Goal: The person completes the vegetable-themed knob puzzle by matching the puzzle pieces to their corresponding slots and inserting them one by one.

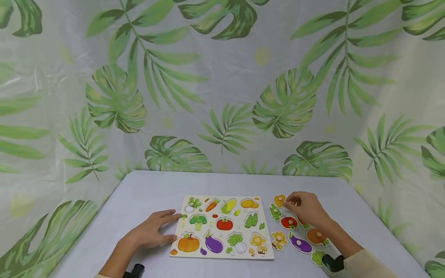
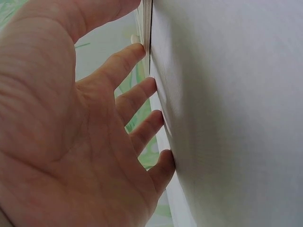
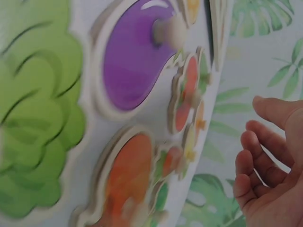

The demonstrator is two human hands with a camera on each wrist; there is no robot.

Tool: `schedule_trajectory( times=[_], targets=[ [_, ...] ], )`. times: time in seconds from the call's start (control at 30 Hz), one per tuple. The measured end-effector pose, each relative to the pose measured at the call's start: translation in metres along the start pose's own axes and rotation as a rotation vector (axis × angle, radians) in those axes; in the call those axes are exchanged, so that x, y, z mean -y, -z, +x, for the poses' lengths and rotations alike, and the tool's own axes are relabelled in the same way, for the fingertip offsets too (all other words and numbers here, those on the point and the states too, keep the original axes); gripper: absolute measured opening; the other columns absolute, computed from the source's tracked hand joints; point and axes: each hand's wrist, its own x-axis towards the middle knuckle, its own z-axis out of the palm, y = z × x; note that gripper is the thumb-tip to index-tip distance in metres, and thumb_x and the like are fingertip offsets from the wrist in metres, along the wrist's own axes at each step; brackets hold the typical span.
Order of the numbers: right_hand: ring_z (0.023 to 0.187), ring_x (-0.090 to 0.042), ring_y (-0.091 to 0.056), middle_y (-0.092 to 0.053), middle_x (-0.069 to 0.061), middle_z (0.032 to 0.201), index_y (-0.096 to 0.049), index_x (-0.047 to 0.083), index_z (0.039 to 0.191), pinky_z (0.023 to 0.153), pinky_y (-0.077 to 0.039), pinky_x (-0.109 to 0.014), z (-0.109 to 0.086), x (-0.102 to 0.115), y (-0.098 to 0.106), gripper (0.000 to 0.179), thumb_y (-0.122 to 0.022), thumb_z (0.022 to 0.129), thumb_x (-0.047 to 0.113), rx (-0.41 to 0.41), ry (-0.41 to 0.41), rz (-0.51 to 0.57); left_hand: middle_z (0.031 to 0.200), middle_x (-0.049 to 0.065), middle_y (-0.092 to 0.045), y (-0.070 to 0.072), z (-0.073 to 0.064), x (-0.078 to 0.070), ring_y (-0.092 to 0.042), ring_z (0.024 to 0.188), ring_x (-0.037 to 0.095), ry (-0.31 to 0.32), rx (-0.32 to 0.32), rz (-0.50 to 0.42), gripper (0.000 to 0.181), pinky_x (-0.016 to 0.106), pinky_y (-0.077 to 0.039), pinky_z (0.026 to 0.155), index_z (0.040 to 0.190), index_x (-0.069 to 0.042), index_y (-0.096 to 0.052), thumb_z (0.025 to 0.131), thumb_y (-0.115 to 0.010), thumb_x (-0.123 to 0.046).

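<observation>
A wooden vegetable puzzle board (image 1: 217,255) lies flat on the table. My left hand (image 1: 151,229) is at its left edge, thumb and index finger touching it; in the left wrist view the other fingertips rest on the tabletop. Over the loose knobbed pieces at the right hovers my right hand (image 1: 308,209), fingers loosely bent. The right wrist view shows that hand (image 3: 272,163) apart from the pieces, with nothing in it. Nearby lie a yellow-orange piece (image 1: 279,200), a green piece (image 1: 275,212), a tomato piece (image 1: 288,222) and others partly hidden under the hand.
Closer to me lie a mushroom piece (image 1: 279,240), an eggplant piece (image 1: 300,244), a pumpkin piece (image 1: 315,236) and a leafy green piece (image 1: 318,257), partly covered by the right wrist's black device (image 1: 333,263). A leaf-print curtain (image 1: 222,96) surrounds the white table (image 1: 156,189).
</observation>
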Motion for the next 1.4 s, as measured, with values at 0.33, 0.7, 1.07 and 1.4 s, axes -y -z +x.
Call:
schedule_trajectory(
  times=[0.33, 0.7, 1.07, 1.4],
  targets=[
    [0.075, -0.017, -0.051, -0.061, 0.001, 0.081, -0.075, 0.01, 0.097, 0.056, -0.044, -0.024, -0.014, -0.021, 0.008, 0.023, -0.078, 0.092, 0.032, 0.027, -0.096, -0.051, 0.161, 0.014, -0.043, 0.001, 0.0, 0.0, -0.033, 0.149, 0.046, -0.005, -0.002, 0.001, 0.072, 0.075, -0.03, 0.114, 0.15, -0.021, -0.055, 0.085, -0.074, -0.047],
    [0.07, -0.017, -0.05, -0.06, 0.0, 0.076, -0.074, 0.009, 0.095, 0.052, -0.043, -0.024, -0.023, -0.034, 0.009, 0.028, -0.081, 0.089, 0.035, 0.056, -0.108, -0.049, 0.161, 0.014, -0.043, 0.002, 0.0, 0.0, -0.033, 0.15, 0.046, 0.003, -0.008, 0.004, 0.072, 0.075, -0.029, 0.115, 0.15, -0.021, -0.056, 0.085, -0.074, -0.047],
    [0.071, -0.016, -0.051, -0.061, -0.001, 0.078, -0.073, 0.006, 0.101, 0.051, -0.047, -0.024, -0.028, -0.039, 0.0, 0.024, -0.08, 0.09, 0.026, 0.081, -0.181, -0.011, 0.162, 0.012, -0.042, 0.0, 0.002, 0.0, -0.033, 0.15, 0.045, 0.005, -0.003, 0.006, 0.071, 0.074, -0.029, 0.115, 0.15, -0.023, -0.056, 0.086, -0.074, -0.048],
    [0.062, -0.016, -0.054, -0.062, -0.001, 0.076, -0.073, 0.007, 0.096, 0.047, -0.048, -0.027, -0.03, -0.046, -0.001, 0.022, -0.079, 0.091, 0.028, 0.089, -0.228, 0.003, 0.162, 0.012, -0.042, 0.0, 0.001, 0.001, -0.032, 0.15, 0.045, 0.011, 0.003, -0.005, 0.072, 0.075, -0.029, 0.115, 0.15, -0.024, -0.055, 0.085, -0.075, -0.047]
  ],
)
